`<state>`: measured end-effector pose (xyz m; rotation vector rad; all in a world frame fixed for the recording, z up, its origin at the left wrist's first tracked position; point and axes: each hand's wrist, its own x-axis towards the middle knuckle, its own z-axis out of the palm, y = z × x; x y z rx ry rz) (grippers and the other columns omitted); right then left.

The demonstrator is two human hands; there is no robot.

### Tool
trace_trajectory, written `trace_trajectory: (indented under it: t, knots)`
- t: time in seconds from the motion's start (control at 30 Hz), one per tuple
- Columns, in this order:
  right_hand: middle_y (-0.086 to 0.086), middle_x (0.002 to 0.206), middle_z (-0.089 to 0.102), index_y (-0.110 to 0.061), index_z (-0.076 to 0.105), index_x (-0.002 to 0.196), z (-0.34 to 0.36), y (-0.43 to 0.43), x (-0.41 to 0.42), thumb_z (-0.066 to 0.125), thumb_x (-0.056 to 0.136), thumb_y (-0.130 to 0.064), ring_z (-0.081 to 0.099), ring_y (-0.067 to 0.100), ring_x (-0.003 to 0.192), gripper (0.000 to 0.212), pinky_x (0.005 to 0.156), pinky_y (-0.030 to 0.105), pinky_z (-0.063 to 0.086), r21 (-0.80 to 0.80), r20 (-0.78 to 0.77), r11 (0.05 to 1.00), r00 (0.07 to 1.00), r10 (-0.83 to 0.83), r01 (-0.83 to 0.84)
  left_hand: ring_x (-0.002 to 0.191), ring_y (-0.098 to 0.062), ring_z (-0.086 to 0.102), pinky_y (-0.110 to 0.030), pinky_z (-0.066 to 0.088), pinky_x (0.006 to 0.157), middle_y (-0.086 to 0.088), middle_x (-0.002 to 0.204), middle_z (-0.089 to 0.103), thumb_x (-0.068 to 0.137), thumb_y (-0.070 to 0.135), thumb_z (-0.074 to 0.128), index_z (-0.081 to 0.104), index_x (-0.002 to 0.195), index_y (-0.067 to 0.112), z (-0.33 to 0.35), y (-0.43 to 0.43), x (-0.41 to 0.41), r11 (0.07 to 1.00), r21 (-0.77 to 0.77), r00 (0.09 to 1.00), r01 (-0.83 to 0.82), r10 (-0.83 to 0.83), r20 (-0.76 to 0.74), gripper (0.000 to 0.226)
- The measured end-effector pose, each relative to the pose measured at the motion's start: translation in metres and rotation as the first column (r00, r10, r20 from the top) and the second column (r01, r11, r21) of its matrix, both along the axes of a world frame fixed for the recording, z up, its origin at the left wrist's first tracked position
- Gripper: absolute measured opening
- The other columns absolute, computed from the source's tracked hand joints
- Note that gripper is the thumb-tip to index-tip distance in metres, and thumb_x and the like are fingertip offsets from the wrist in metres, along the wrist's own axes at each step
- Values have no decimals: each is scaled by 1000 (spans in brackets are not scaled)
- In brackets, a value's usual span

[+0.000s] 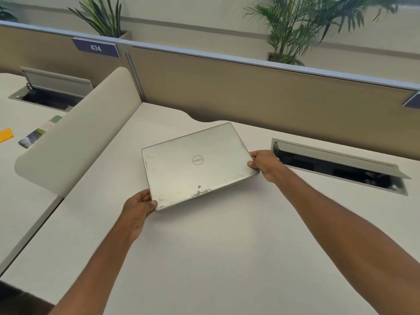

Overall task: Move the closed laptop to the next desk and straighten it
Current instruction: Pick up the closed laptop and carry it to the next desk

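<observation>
A closed silver laptop (pixel 195 167) with a round logo and worn marks on its lid sits in the middle of the white desk (pixel 204 258), turned at an angle to the desk's edge. My left hand (pixel 138 206) grips its near left corner, thumb on the lid. My right hand (pixel 264 163) grips its right edge near the front corner. I cannot tell whether the laptop rests flat on the desk or is slightly lifted.
A rounded white divider (pixel 75 137) separates this desk from the left desk (pixel 13 160), where a booklet (pixel 38 133) and a yellow paper (pixel 5 134) lie. Open cable hatches (pixel 341 169) sit at right and far left. A tan partition (pixel 250 87) runs behind.
</observation>
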<state>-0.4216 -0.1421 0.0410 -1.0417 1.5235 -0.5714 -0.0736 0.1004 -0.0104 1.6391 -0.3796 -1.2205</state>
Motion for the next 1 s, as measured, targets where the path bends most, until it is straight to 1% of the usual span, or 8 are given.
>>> trace_trajectory:
  t: [0.1, 0.27, 0.37, 0.43, 0.53, 0.7, 0.83, 1.0]
  knots:
    - [18, 133, 72, 0, 73, 128, 8, 18, -24, 58, 97, 15, 69, 30, 124, 37, 105, 30, 55, 0, 9, 1000, 1000, -15, 15, 103, -14, 77, -32, 58, 93, 9, 99, 87, 99, -18, 58, 72, 119, 19, 6, 8, -16, 1000, -17, 1000, 25, -25, 5, 45]
    - [14, 143, 64, 2, 70, 132, 15, 46, -61, 57, 98, 16, 66, 29, 125, 39, 99, 26, 53, -20, 30, 999, 999, -44, 45, 103, -15, 77, -32, 57, 92, 8, 100, 87, 99, -17, 59, 72, 122, 19, 14, 22, -44, 997, -38, 998, 67, -67, 13, 44]
    - [15, 134, 70, -4, 75, 115, 19, 65, -84, 57, 97, 17, 71, 21, 102, 33, 95, 27, 56, -10, 44, 999, 998, -50, 51, 105, -19, 76, -33, 57, 94, 8, 99, 87, 99, -17, 59, 72, 121, 17, 20, 30, -61, 995, -47, 996, 90, -90, 17, 43]
    - [14, 124, 75, -4, 75, 116, 22, 79, -101, 56, 96, 18, 69, 15, 90, 35, 94, 28, 58, -4, 41, 998, 997, -62, 62, 104, -19, 76, -33, 57, 93, 8, 98, 87, 99, -18, 59, 70, 126, 14, 24, 35, -75, 994, -46, 995, 101, -100, 18, 44]
    - [7, 108, 75, 2, 70, 131, 25, 97, -128, 57, 95, 19, 69, 14, 90, 42, 85, 24, 58, -2, 46, 996, 995, -94, 94, 105, -20, 76, -32, 58, 92, 6, 100, 87, 99, -18, 58, 69, 129, 13, 29, 43, -95, 990, -51, 991, 133, -132, 12, 45]
    - [3, 107, 73, 1, 68, 135, 27, 132, -173, 61, 95, 17, 68, 11, 90, 44, 76, 20, 56, -2, 35, 992, 991, -127, 127, 108, -24, 74, -32, 58, 93, -4, 115, 81, 99, -18, 57, 68, 135, 10, 34, 54, -130, 982, -54, 984, 179, -178, 17, 47]
    - [4, 107, 75, 2, 67, 135, 23, 158, -211, 62, 93, 18, 68, 12, 92, 45, 89, 28, 55, -8, 26, 987, 987, -161, 161, 110, -25, 72, -35, 57, 96, -8, 121, 78, 99, -18, 57, 68, 135, 10, 37, 61, -158, 971, -51, 973, 231, -230, 36, 48]
    - [0, 102, 72, 3, 65, 137, 16, 196, -268, 62, 92, 19, 68, 12, 94, 47, 93, 30, 53, -1, 22, 971, 971, -240, 240, 117, -28, 72, -42, 53, 110, -11, 126, 79, 98, -17, 58, 70, 138, 8, 31, 69, -201, 942, -24, 941, 334, -332, 64, 48]
